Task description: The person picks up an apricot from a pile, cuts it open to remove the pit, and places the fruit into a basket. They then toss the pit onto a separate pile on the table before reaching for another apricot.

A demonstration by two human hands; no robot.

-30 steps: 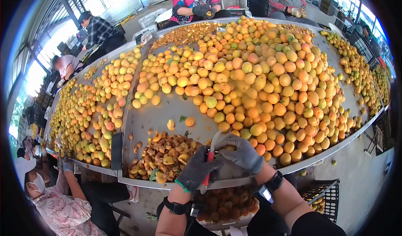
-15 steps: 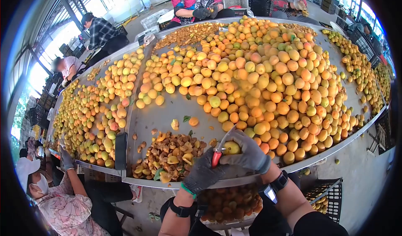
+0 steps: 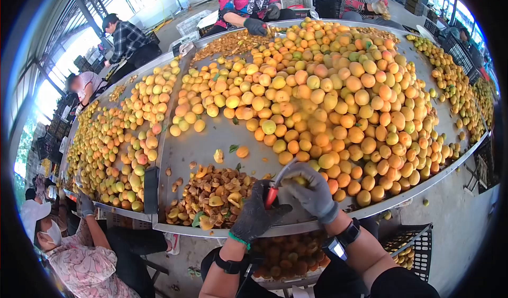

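Note:
My left hand (image 3: 257, 215), in a dark grey glove, is closed round the red handle of a small curved knife (image 3: 271, 196). Its blade points up and to the right, close to the fingers of my right hand (image 3: 313, 193). That gloved hand grips a yellow-green apricot (image 3: 301, 180), mostly covered by the fingers. Just left of my left hand lies a heap of brown pits and fruit scraps (image 3: 209, 195). Beyond both hands spreads a big pile of whole orange and yellow apricots (image 3: 338, 118).
A metal table (image 3: 198, 145) with a raised rim carries the fruit, and a divider (image 3: 168, 107) crosses it at left. Below right stands a black crate (image 3: 420, 248) with apricots. Several people sit round the table, one with a white cap (image 3: 36, 213) at left.
My hands have drawn apart slightly, the right one a little up and right with the apricot. The knife has come off the fruit. Across the table, a person's gloved hand has lowered to the scraps.

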